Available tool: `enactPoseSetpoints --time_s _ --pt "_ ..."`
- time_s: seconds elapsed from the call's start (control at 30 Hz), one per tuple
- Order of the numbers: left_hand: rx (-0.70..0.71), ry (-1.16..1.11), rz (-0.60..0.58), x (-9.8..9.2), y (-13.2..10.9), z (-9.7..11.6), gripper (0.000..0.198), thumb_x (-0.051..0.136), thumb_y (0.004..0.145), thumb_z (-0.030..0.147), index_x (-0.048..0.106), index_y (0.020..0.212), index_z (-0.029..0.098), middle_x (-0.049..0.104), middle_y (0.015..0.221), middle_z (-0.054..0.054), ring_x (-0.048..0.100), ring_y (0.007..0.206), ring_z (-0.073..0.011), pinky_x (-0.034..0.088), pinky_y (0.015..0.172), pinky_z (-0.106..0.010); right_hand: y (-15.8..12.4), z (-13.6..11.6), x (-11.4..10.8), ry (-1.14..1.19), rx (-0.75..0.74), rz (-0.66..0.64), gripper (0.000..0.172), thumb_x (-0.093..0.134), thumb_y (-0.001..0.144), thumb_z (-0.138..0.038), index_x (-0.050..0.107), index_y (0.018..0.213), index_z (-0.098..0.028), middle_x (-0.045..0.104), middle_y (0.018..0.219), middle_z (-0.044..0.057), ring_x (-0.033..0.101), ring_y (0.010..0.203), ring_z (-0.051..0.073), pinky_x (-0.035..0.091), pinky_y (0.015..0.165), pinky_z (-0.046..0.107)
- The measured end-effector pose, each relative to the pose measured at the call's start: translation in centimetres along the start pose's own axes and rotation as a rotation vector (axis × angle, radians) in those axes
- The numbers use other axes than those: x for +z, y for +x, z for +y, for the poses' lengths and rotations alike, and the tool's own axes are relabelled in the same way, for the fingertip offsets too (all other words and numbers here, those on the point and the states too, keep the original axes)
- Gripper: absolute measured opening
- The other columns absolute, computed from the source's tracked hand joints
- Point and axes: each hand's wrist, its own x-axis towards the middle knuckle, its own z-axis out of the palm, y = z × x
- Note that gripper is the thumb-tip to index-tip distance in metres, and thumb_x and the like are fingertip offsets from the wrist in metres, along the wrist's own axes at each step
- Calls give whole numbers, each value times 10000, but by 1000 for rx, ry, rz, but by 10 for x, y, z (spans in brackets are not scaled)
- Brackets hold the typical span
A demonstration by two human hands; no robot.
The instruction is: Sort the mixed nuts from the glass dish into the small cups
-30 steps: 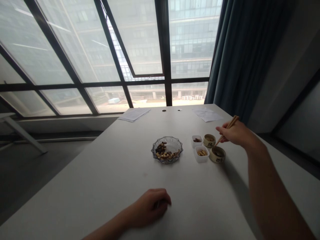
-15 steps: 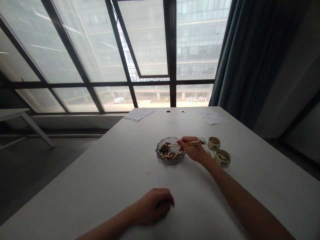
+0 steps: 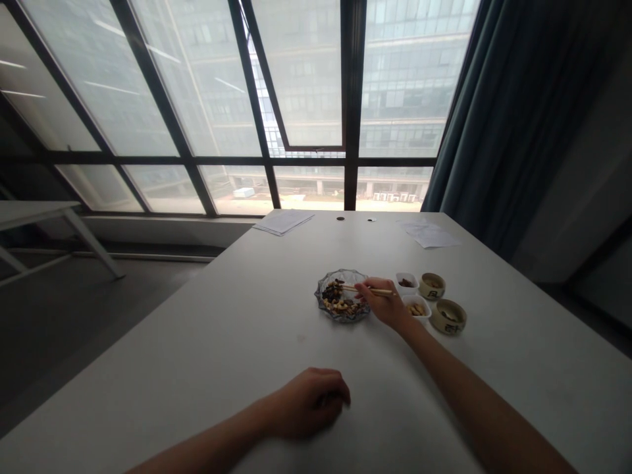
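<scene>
My right hand (image 3: 384, 303) is closed around a pair of wooden chopsticks (image 3: 382, 291). Their tips reach into a scalloped clear glass bowl (image 3: 344, 319), at dark pieces on its left side; whether they grip one is too small to tell. Paler, nut-like pieces lie along the bowl's near side. Curled on the white table in front of the bowl, my left hand (image 3: 316, 401) shows nothing in its fingers. Just right of my right hand sit a small white dish of dark pieces (image 3: 415, 282) and another of yellowish pieces (image 3: 427, 315).
Two beige ceramic cups with dark lettering, a far one (image 3: 433, 293) and a near one (image 3: 454, 326), stand beyond the white dishes. Papers lie at the far left (image 3: 284, 222) and far right (image 3: 428, 234) of the table (image 3: 237, 329). A blue curtain (image 3: 486, 125) hangs at right.
The view has shifted slightly. My right hand has drawn lower beside the bowl, uncovering more of the two white dishes, with the chopstick tips still in the bowl. My left hand stays curled.
</scene>
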Motion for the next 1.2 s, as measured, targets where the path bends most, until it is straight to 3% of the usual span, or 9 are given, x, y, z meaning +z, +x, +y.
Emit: enactPoseSetpoints --time_s 0.23,0.43,0.57,0.8,0.97,1.07,1.2 --pt "4 -4 22 0 0 2 235 539 857 106 693 1004 207 686 905 -24 617 764 -145 481 728 -228 0 3 3 -6 18 72 480 553 968 -534 690 670 -184 750 684 82 722 633 220 523 576 269" --pt "1 -12 34 1 -1 0 242 548 843 89 700 993 203 689 901 -24 627 775 -147 486 739 -228 4 -19 -11 -52 5 108 484 552 969 -532 687 655 -190 746 670 79 721 620 219 531 574 277" --pt "-2 -17 37 1 0 0 253 550 833 75 704 988 201 688 903 -19 627 778 -141 483 739 -219 10 -42 -42 30 36 215 454 633 922 -564 714 709 -172 758 701 98 758 663 244 577 582 286" --pt "-10 -16 41 1 -1 0 246 555 828 73 701 985 194 681 884 -9 607 753 -127 467 710 -203 9 -72 -117 75 127 482 421 747 839 -559 753 775 -143 772 727 108 772 645 253 653 573 312" --pt "-24 -12 40 0 -1 0 255 548 833 70 699 991 200 681 888 -2 601 757 -123 459 713 -200 9 -60 -144 11 263 590 266 801 823 -409 726 698 -187 761 677 96 756 573 254 622 464 282" --pt "-25 -9 29 -1 0 2 254 549 834 73 696 997 201 683 896 -3 603 762 -125 459 720 -203 12 -40 -144 -2 337 538 254 811 812 -351 690 654 -193 748 635 100 744 531 260 596 416 280" --pt "-20 -8 28 -2 0 3 242 551 838 78 692 992 200 682 885 -2 592 748 -123 456 719 -205 17 -21 -136 -18 356 423 229 797 815 -313 686 661 -186 748 627 94 745 532 252 613 461 280"
